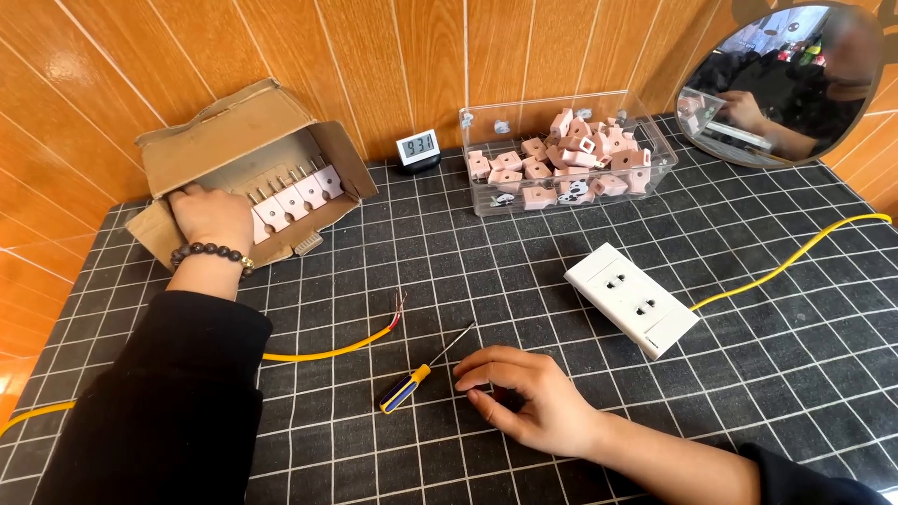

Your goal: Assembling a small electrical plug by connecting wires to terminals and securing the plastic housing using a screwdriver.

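left hand reaching into cardboard box, fingers curled on pink plugs. right hand loosely curled, empty, on counter; screwdriver just left of it (shaft angled up-right, right hand nearer).

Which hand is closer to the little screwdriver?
The right hand. It rests on the mat just right of the screwdriver, beside its shaft. The left hand is far off, reaching into the cardboard box.

Bright even daylight, soft shadows, sharp focus, slight wide-angle edge distortion.
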